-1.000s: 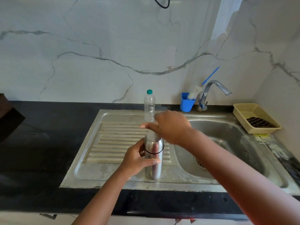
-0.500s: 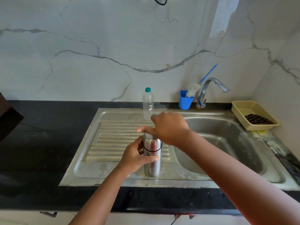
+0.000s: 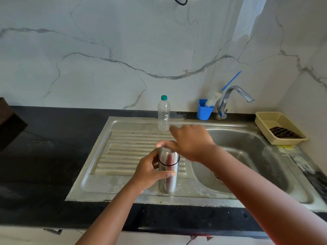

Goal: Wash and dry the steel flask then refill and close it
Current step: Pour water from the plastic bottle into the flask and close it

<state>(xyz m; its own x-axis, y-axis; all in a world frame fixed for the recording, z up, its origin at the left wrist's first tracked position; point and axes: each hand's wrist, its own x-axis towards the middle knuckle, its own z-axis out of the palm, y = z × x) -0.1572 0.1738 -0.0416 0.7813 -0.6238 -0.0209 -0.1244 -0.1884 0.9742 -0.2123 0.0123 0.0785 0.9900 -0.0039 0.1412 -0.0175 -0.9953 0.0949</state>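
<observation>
A steel flask with a black ring round its upper part stands upright on the steel drainboard beside the sink basin. My left hand grips the flask's body from the left. My right hand covers the flask's top, with its fingers curled round the cap, which is hidden under the hand. A clear plastic water bottle with a green cap stands at the back of the drainboard, just behind my right hand.
The sink basin lies to the right under a chrome tap. A blue cup holds a bottle brush. A yellow basket with a dark scrubber sits at the far right. Black counter stretches left.
The flask stays in the same place in my left hand. My right hand has turned slightly on the flask's top. The view has shifted a little.
</observation>
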